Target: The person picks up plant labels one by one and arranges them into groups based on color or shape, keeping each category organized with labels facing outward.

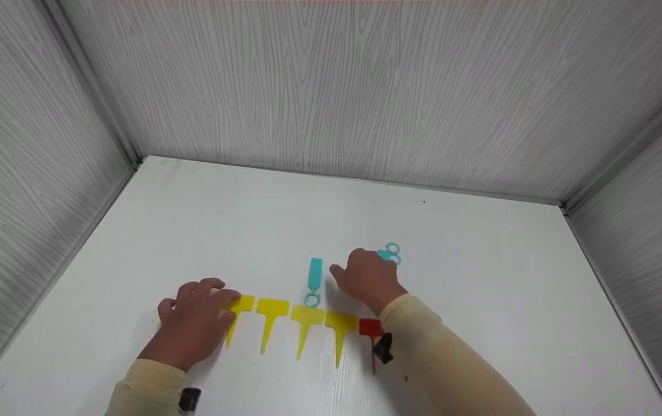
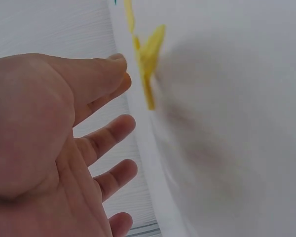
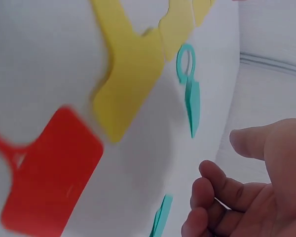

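Observation:
Several yellow T-shaped plant labels (image 1: 273, 309) lie side by side on the white table, stems toward the person. At the leftmost yellow label (image 1: 244, 303) is my left hand (image 1: 195, 320), fingers spread; the left wrist view shows its thumb and fingers holding nothing. To the right of the row lies a red T-shaped label (image 1: 370, 327), partly under the right sleeve. A flat teal tag with a ring end (image 1: 314, 276) lies above the row. Beside it, my right hand (image 1: 368, 280) hovers with loosely bent fingers and nothing in them. It partly hides another teal piece (image 1: 387, 254) with two rings.
Grey wood-grain panels (image 1: 331, 86) wall the table (image 1: 238, 202) at the back and both sides. A dark clip (image 1: 383, 348) is on the right sleeve, and another dark piece (image 1: 189, 398) is at the left cuff.

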A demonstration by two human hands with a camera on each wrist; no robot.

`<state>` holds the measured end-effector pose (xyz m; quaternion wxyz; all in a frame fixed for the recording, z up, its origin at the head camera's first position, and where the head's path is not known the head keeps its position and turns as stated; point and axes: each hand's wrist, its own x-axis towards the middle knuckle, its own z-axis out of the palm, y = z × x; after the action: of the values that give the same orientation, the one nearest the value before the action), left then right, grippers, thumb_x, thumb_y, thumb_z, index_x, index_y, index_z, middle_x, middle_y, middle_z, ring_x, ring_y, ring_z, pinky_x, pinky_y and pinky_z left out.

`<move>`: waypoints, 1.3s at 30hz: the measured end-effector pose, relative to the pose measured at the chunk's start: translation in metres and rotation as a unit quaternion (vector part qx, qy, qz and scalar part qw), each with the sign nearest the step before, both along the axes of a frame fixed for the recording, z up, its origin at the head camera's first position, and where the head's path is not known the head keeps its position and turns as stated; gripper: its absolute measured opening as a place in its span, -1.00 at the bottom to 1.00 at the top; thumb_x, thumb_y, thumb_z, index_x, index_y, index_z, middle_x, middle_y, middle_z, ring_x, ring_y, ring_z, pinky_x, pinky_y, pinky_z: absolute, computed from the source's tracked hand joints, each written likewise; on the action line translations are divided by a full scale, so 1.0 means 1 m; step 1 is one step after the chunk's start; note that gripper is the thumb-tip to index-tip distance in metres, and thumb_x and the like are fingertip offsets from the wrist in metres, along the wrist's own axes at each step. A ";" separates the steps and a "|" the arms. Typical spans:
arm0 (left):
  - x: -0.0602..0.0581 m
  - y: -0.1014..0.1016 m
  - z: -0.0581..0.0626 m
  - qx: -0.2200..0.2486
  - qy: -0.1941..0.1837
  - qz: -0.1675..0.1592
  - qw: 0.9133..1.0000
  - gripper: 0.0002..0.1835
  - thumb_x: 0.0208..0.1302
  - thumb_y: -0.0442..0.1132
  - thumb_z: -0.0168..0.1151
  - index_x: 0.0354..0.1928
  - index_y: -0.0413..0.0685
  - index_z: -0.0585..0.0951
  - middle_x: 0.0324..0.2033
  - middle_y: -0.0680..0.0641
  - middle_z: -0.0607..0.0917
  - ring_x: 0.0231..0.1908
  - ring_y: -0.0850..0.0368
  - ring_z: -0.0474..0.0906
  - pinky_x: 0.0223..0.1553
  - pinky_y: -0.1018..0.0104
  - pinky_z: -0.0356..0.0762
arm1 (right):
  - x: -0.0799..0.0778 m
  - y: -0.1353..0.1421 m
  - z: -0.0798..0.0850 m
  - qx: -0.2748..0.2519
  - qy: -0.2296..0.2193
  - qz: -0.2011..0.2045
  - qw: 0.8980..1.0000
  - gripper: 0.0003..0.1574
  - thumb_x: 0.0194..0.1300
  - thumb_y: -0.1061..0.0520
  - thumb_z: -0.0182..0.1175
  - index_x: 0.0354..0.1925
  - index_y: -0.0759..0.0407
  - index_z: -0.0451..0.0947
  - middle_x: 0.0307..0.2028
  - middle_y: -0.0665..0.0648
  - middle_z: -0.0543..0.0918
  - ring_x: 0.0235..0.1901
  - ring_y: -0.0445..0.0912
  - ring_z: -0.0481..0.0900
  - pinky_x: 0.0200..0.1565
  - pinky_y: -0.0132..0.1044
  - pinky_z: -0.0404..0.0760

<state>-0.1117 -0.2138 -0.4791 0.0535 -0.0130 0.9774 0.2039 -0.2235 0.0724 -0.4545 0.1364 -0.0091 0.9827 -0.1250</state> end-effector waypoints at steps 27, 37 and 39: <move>-0.081 0.078 -0.002 -0.081 0.028 -0.097 0.992 -0.45 0.32 0.09 0.37 0.32 0.22 0.59 0.26 -0.08 0.49 0.29 -0.18 0.26 0.24 -0.37 0.20 | 0.008 0.062 -0.017 -0.068 -0.022 -0.081 0.994 -0.55 0.34 -0.23 0.28 -0.12 0.11 0.62 -0.39 0.05 0.62 -0.36 0.00 0.60 -0.25 -0.06 0.61; -0.080 0.080 0.000 -0.081 0.018 -0.078 0.993 -0.41 0.27 0.09 0.43 0.33 0.24 0.58 0.26 -0.10 0.49 0.28 -0.20 0.26 0.26 -0.35 0.22 | 0.001 0.055 -0.015 -0.049 0.014 -0.007 0.999 -0.59 0.30 -0.15 0.37 -0.02 0.04 0.62 -0.21 0.03 0.62 -0.20 -0.02 0.56 -0.13 -0.04 0.69; -0.080 0.082 0.001 -0.084 0.017 -0.074 0.994 -0.42 0.27 0.08 0.44 0.33 0.23 0.58 0.26 -0.11 0.50 0.28 -0.21 0.27 0.26 -0.34 0.24 | -0.006 0.053 -0.014 -0.036 0.036 0.029 0.998 -0.55 0.28 -0.12 0.40 0.04 0.04 0.62 -0.13 0.04 0.61 -0.13 -0.03 0.53 -0.07 -0.04 0.70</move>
<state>-0.1914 -0.1314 -0.4779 0.0507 0.0582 0.9902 0.1168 -0.2295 0.1257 -0.4683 0.1037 -0.0472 0.9812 -0.1557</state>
